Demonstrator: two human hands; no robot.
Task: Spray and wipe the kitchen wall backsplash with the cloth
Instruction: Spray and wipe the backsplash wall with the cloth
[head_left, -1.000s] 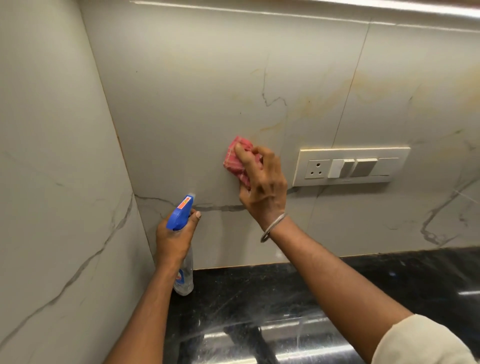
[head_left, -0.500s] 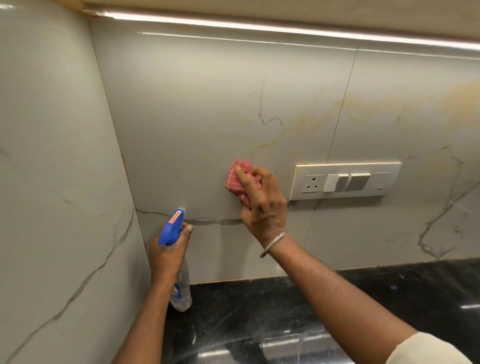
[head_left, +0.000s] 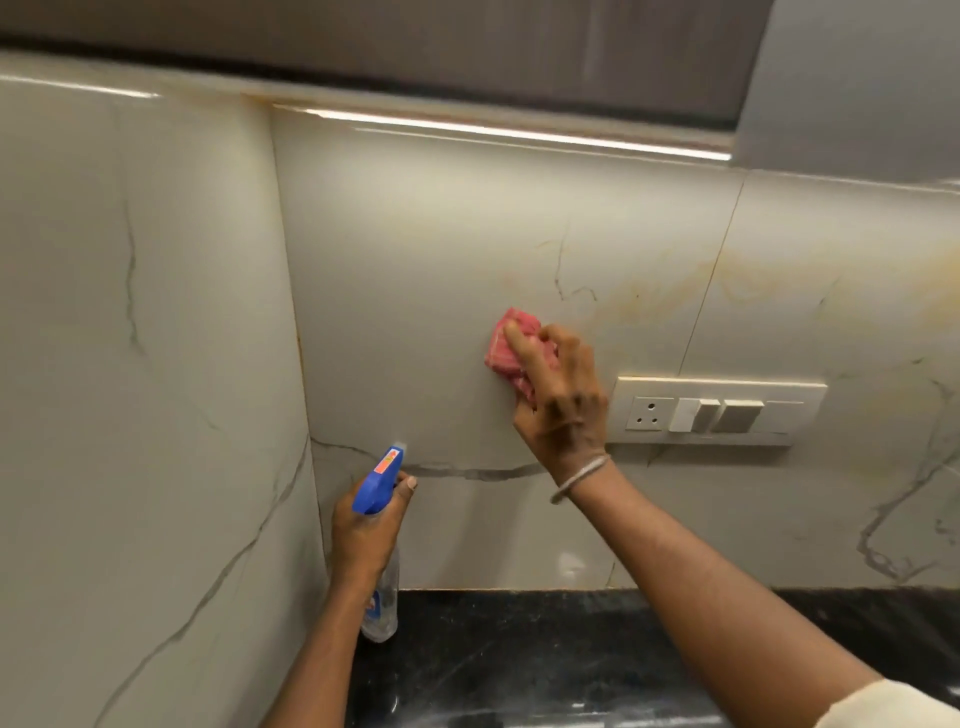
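Both hands occupied: right hand (head_left: 563, 402) bunches soft, light cloth (head_left: 506, 348) (grips anywhere); left hand (head_left: 366, 525) wraps spray bottle (head_left: 382, 587) neck.

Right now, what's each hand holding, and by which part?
Left hand grips the spray bottle at its neck, under the blue trigger head. Right hand presses the bunched red cloth against the backsplash, fingers curled over it.

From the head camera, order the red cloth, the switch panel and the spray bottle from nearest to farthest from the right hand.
1. The red cloth, gripped in the right hand against the backsplash.
2. The switch panel, just right of that hand.
3. The spray bottle, lower left, held by the left hand.
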